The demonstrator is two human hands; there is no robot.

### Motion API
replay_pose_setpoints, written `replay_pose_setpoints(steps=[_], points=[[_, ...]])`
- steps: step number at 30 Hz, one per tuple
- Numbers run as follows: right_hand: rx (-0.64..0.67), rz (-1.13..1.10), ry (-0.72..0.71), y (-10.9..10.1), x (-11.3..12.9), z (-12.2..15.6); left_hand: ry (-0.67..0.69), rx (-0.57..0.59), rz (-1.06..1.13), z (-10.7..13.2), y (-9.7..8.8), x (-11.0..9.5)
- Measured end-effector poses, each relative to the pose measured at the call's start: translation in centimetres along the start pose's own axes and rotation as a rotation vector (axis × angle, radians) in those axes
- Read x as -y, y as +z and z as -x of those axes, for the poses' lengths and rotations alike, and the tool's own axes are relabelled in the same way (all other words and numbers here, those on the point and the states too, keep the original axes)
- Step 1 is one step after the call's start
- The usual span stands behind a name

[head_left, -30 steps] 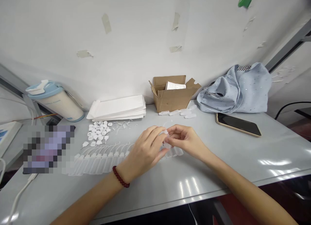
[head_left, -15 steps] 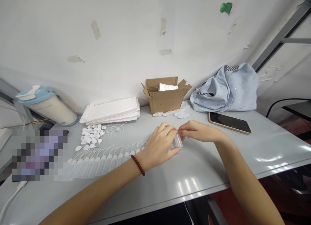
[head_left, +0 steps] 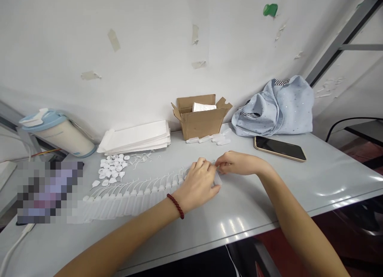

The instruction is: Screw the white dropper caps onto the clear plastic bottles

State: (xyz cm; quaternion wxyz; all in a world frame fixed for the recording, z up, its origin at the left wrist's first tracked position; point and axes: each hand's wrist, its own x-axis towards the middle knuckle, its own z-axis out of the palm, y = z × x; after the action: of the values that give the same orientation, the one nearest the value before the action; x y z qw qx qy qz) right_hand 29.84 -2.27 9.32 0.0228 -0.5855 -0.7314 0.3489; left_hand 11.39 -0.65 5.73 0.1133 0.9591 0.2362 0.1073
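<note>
My left hand (head_left: pixel 199 184) and my right hand (head_left: pixel 235 163) meet at the right end of a long row of small translucent plastic bottles (head_left: pixel 128 199) lying side by side on the grey table (head_left: pixel 269 197). Both hands pinch one small clear bottle (head_left: pixel 217 178) between their fingertips, low over the table beside the row's last bottle. A red bead bracelet sits on my left wrist. Behind the row lies a heap of small white caps (head_left: pixel 112 167) and thin white stems (head_left: pixel 143 157).
At the back stand a stack of white paper bags (head_left: pixel 134 136), an open cardboard box (head_left: pixel 201 118) with a few loose bottles (head_left: pixel 209 139) before it, and a blue cloth bag (head_left: pixel 275 107). A phone (head_left: pixel 279 148) lies right; a blue-lidded jug (head_left: pixel 56 131) stands left.
Both hands have lowered the clear bottle from mid-air down to the right end of the row. The camera has swung slightly right.
</note>
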Motion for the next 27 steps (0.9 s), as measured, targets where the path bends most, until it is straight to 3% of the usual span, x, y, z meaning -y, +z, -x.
replay_pose_setpoints(steps=[8,27], points=[[-0.001,-0.001,0.012,0.59,0.0,-0.71,-0.025,0.004,-0.022,0.39,0.23,-0.18],[0.001,0.003,-0.036,0.93,-0.43,-0.91,0.053,-0.051,-0.264,0.87,0.83,-0.78]])
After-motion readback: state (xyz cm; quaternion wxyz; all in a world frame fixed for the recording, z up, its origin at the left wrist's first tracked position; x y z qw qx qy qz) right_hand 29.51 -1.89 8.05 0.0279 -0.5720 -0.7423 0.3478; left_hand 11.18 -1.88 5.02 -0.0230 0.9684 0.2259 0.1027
